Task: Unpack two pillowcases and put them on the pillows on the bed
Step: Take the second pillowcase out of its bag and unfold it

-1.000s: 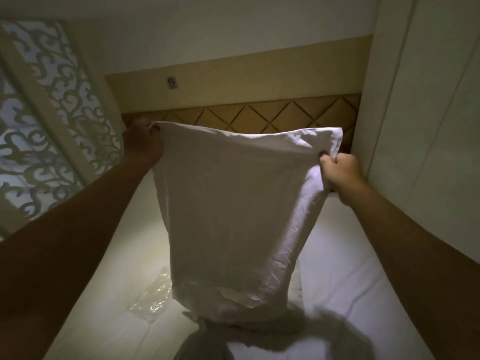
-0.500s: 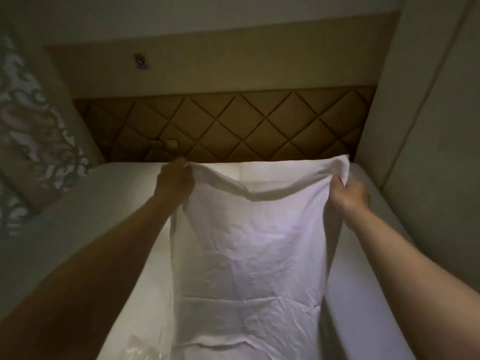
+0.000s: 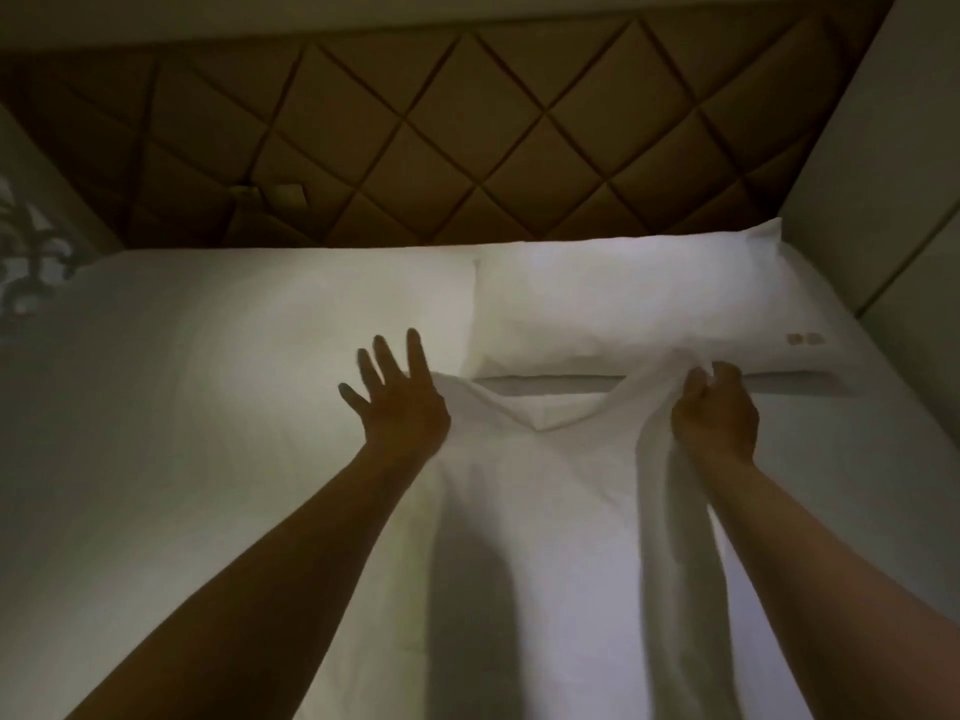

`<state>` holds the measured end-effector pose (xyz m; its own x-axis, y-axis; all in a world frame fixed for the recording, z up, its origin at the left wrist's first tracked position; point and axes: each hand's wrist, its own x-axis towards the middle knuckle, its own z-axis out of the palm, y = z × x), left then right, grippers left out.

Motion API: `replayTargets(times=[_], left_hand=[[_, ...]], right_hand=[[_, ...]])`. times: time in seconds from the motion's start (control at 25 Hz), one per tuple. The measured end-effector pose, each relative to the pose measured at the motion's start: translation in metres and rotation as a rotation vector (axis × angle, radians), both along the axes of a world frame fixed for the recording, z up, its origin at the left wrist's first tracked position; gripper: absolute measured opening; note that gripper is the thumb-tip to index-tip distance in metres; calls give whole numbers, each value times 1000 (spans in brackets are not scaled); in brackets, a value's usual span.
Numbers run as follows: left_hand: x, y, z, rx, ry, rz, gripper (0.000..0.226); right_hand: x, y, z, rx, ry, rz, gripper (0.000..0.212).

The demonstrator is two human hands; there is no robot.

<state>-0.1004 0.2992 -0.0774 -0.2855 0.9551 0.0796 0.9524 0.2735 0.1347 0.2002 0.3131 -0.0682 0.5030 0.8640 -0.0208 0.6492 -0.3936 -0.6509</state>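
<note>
A white pillowcase (image 3: pixel 550 491) lies stretched along the bed toward me, its far open edge sagging just short of a pillow. My right hand (image 3: pixel 714 413) pinches the far right corner of that edge, lifted slightly. My left hand (image 3: pixel 397 402) hovers with fingers spread at the far left corner and holds nothing. A white pillow (image 3: pixel 639 309) lies flat against the headboard on the right, with a small mark near its right end. Whether the pillow wears a case I cannot tell.
The white bed sheet (image 3: pixel 182 387) spreads to the left. A brown quilted headboard (image 3: pixel 441 142) with a small switch plate (image 3: pixel 288 194) runs across the back. A pale wall panel (image 3: pixel 893 200) closes the right side; a patterned screen (image 3: pixel 26 262) stands at the left.
The pillowcase came down from held up in the air onto the bed. My left hand let go of its corner and opened. The view tilted down, revealing the pillow.
</note>
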Motion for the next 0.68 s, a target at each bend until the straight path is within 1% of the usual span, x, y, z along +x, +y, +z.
replayTargets(times=[0.04,0.08,0.12,0.16,0.2,0.24,0.28,0.36,0.48,0.56,0.68], left_hand=[[13,-4,-20,-34,58,-95,69],[27,-10,-45,-87,28,-229,71],[39,-18,-71,-155,15,-351,70],[50,-24,-95,-231,6,-425,68],[56,-24,-118,-299,-13,-445,67],[60,-20,-136,-372,-37,-425,66],[62,-13,-154,-393,-32,-409,67],[65,3,-176,-370,40,-407,68],[70,23,-197,-328,23,-379,68],[70,23,-197,-287,8,-394,67],[67,23,-190,-332,-12,-404,67]], right_hand=[[-9,-3,-17,9,-177,37,55],[-23,-6,-36,-27,-334,126,63],[-40,-11,-58,-99,-412,256,69],[-55,-15,-84,-196,-428,407,72],[-66,-15,-111,-312,-444,530,71],[-71,-12,-136,-417,-458,614,68],[-74,-4,-161,-481,-472,650,65],[-73,11,-195,-487,-545,631,63],[-78,27,-220,-451,-641,597,65],[-81,28,-223,-411,-654,589,67],[-78,27,-225,-411,-607,603,70]])
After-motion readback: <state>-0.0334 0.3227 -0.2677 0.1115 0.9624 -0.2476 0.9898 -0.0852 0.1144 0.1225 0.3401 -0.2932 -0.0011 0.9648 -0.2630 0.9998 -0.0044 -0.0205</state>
